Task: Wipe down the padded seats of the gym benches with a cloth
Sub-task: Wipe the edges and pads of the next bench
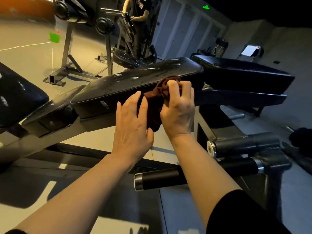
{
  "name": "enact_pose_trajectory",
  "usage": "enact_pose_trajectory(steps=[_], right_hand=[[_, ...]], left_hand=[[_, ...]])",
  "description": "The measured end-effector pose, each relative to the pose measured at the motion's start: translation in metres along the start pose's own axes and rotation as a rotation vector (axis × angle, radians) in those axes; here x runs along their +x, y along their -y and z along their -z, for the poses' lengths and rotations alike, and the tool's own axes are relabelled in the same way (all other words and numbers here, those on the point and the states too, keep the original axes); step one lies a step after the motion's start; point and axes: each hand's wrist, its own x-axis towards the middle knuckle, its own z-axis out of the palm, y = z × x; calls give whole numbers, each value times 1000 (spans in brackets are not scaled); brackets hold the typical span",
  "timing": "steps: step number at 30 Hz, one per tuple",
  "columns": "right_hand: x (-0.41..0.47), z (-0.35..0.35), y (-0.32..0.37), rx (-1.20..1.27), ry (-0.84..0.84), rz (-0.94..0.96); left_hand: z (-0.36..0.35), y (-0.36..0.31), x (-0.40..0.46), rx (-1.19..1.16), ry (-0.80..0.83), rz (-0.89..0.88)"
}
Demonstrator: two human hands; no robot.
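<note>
Head view. Item: dark reddish-brown cloth (156, 105), bunched, held against the near edge of a black padded seat (135, 81), with its top lying on the pad's surface and its lower part hanging down in front of the pad's side.

Right hand (179, 107): fingers (186, 89) curled round the upper part of the cloth, gripping it at the pad's edge. A black sleeve (244, 215) covers the upper forearm.

Left hand (133, 127): fingers (130, 105) straight and relaxed, holding nothing; the fingertips lie at the left side of the hanging cloth, and whether they touch it cannot be told.

Padded seat: long, black, stitched along the rim, tilted so that its far right end stands higher; wet streaks shine along its top. It rests on a grey metal frame (94, 125).

Adjacent items: a second black pad (244, 71) just beside the right end of the first; a third black pad (18, 97) at the left edge, apart from the first. Two black foam rollers with chrome end caps (168, 179) below the hands. Grey floor (25, 54) with a green container (54, 37) standing on it, far left. Another person (136, 12) stands at a machine in the background.
</note>
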Motion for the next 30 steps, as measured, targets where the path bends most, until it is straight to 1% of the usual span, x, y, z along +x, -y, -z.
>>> enact_pose_trajectory(steps=[2,3,8,9,11,14,17,19,20,21,23,24,25,26,27,29,30], right_hand=[[-2,0,1,-10,61,74],[-2,0,1,-19,53,62],[9,6,-3,-99,-176,-201],[12,7,-4,-91,-198,-239],[13,8,-3,-59,-197,-258],[8,5,0,-14,-103,-175],[0,2,4,36,6,-20],[-1,2,6,63,26,44],[0,2,6,59,-5,24],[2,3,3,37,-69,-42],[9,6,-3,-18,-205,-256],[12,8,-5,-39,-239,-335],[13,8,-5,-54,-242,-357],[13,6,-3,-60,-220,-324],[10,3,-1,-56,-185,-251],[2,-2,8,-15,-83,-47],[-2,-5,13,19,-4,61]], left_hand=[[-2,-2,0,-17,5,19],[-4,-3,-1,-18,12,21],[-8,-4,-2,20,14,-7],[-7,-3,-2,29,11,-3],[-5,1,-1,42,12,9],[-3,5,0,45,19,23],[-4,6,-3,54,37,19],[-5,7,-7,54,48,18],[-5,8,-9,57,55,23],[-5,9,-11,65,62,29],[-2,13,-14,93,78,30],[0,16,-14,106,84,30],[2,19,-14,119,87,36],[4,23,-13,129,90,48],[6,26,-12,134,94,64],[8,30,-11,131,106,83],[9,31,-11,125,113,84]])
